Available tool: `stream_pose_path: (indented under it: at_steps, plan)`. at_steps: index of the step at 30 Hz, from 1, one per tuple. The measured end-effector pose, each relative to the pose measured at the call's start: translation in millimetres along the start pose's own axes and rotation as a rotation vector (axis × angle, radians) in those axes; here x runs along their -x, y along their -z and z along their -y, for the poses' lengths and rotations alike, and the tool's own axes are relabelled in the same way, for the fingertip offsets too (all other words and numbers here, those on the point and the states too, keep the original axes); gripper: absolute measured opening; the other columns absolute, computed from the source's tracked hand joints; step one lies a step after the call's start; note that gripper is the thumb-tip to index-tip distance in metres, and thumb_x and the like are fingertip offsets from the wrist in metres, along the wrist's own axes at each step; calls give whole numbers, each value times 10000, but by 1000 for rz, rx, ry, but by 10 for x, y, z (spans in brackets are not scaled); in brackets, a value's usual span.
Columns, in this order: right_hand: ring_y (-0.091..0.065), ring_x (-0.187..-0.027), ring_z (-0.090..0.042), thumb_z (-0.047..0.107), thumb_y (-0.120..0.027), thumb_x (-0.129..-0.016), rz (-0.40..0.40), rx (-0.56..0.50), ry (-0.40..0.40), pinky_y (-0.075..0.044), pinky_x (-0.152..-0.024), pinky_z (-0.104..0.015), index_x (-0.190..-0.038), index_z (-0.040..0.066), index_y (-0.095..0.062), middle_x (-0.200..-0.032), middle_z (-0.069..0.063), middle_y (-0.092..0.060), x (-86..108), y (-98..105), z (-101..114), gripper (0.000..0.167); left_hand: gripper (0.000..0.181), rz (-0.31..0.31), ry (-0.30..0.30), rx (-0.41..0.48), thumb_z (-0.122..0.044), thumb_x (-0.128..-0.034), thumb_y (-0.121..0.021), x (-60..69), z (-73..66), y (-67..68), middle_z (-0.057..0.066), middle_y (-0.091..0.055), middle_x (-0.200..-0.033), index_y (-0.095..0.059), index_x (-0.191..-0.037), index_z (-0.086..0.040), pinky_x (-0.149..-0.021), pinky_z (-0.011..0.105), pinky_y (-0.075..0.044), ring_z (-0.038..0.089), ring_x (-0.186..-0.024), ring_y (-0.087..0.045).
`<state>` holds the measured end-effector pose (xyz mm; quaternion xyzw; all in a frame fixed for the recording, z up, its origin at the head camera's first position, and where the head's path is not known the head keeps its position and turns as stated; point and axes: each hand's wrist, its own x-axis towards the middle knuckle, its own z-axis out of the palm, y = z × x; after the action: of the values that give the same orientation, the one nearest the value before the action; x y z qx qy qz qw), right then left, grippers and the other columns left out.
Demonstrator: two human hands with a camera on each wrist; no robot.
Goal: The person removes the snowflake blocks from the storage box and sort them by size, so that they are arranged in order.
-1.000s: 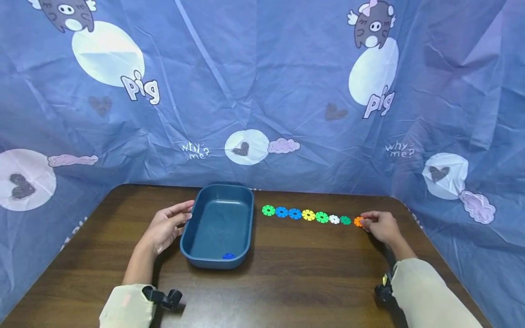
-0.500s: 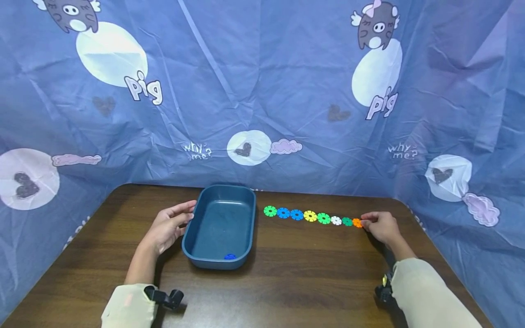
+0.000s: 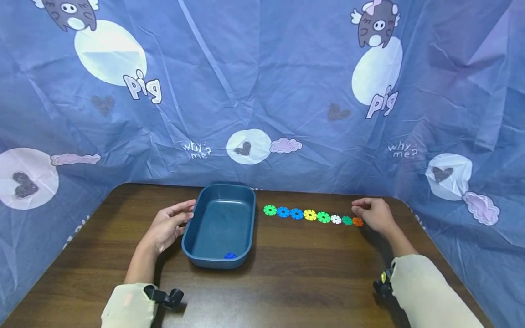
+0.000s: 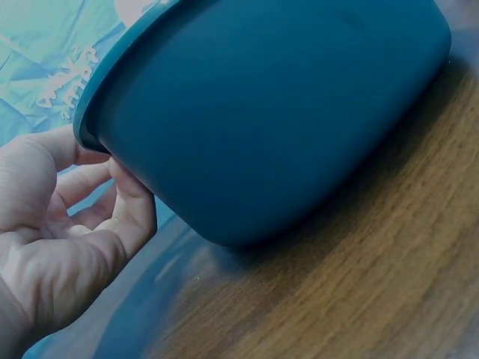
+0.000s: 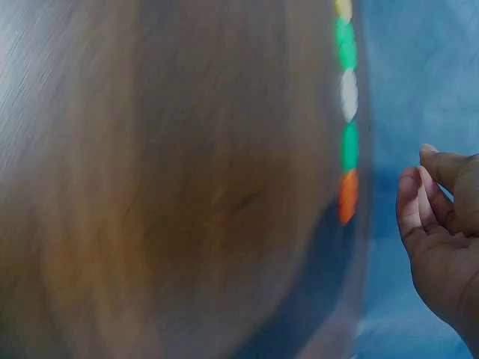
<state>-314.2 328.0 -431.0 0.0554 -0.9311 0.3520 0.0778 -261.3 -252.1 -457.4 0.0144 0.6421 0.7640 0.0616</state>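
Note:
In the head view, a row of flower-shaped interlocking plastic discs lies across the table, from a light green disc [image 3: 270, 210] at the left to an orange disc [image 3: 358, 221] at the right. The orange one sits beside a dark green disc [image 3: 347, 220]. My right hand [image 3: 375, 215] is raised just above that end, fingers loosely bent with nothing between them; the right wrist view shows the hand [image 5: 449, 232] apart from the blurred row. My left hand [image 4: 82, 217] touches the outside of a blue tub [image 4: 262, 120] under its rim.
Inside the tub [image 3: 217, 263], a dark blue disc [image 3: 230, 256] lies near the front wall. A blue printed cloth [image 3: 262, 91] hangs behind the brown wooden table [image 3: 303, 282] and along its sides.
My right hand first slid the orange disc left against the dark green one, then let go and lifted up and back. The left hand and the tub have stayed in place.

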Motion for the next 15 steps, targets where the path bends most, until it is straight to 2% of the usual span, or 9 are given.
stream_pose_path:
  at_steps: [5, 8, 15]
  plan:
    - [-674, -787, -213, 89, -687, -977, 41, -31, 85, -526, -638, -273, -1109, -49, -737, -948, -187, -745, -101, -116, 370, 197, 584, 6, 3, -3, 2, -986, -611, 7, -4, -3, 22, -636, -1196, -383, -1514, 100, -805, 286, -576, 91, -1010, -653]
    - [-685, -836, -274, 109, -695, -979, 69, -38, 128, -527, -656, -300, -1104, -8, -751, -965, -149, -749, -140, -233, 603, 180, 586, 9, 4, -7, 0, -986, -611, 8, -2, -1, 22, -634, -1201, -382, -1516, 98, -807, 282, -574, 89, -1011, -651]
    - [-698, -809, -201, 86, -717, -955, 148, -34, 288, -542, -678, -311, -1079, 14, -767, -940, -81, -760, -188, -548, 1186, 152, 585, 2, -3, 0, 13, -978, -613, 5, -5, 3, 20, -645, -1185, -387, -1509, 105, -810, 291, -576, 89, -1002, -655]
